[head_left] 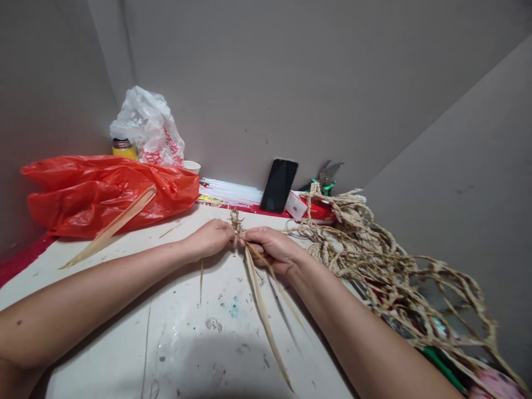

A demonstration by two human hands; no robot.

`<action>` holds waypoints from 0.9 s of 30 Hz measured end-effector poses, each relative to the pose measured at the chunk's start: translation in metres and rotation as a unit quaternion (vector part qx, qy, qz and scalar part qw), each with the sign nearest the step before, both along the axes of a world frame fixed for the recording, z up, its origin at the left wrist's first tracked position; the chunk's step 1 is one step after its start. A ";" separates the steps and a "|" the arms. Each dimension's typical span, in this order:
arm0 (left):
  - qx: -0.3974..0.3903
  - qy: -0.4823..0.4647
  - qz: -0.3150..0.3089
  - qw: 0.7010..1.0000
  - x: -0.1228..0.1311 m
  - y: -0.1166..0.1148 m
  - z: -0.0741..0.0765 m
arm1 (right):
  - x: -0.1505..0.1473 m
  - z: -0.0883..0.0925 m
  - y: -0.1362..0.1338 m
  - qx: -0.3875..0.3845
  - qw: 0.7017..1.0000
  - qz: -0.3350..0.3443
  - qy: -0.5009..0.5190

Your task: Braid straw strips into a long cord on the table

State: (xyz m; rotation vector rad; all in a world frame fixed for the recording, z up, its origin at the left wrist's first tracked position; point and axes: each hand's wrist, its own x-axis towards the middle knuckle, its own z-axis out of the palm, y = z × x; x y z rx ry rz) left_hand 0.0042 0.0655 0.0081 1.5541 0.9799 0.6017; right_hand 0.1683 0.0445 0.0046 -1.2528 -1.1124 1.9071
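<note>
My left hand (211,237) and my right hand (272,248) meet at the middle of a white table (187,343). Both are closed in a pinch on a braid of dry straw (236,220) that sticks up between the fingertips. Long loose straw strands (264,310) trail from under my right hand toward me across the table. A big tangle of finished braided straw rope (374,255) lies just to the right of my right hand and spills off the table's right side.
A red plastic bag (103,194) with a straw leaf (112,227) lies at the back left, beside a white plastic bag (149,127), a yellow jar (123,148) and a cup (192,165). A black phone (279,184) and shears (326,177) lean on the grey wall.
</note>
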 end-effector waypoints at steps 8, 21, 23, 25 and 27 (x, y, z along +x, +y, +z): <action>-0.161 -0.006 0.008 0.987 -0.002 -0.006 0.011 | -0.004 0.005 -0.003 0.048 0.996 -0.021 -0.071; -0.094 0.018 0.066 0.993 0.005 -0.009 0.002 | -0.008 0.010 -0.010 0.266 0.911 0.032 -0.314; -0.088 0.025 0.075 0.993 0.006 -0.010 0.002 | -0.005 0.014 -0.011 0.281 0.897 0.049 -0.337; -0.081 0.039 0.082 0.993 0.007 -0.011 0.002 | 0.000 0.021 -0.011 0.277 0.887 0.058 -0.365; -0.066 0.046 0.087 0.993 0.007 -0.012 0.002 | 0.003 0.029 -0.012 0.261 0.887 0.057 -0.377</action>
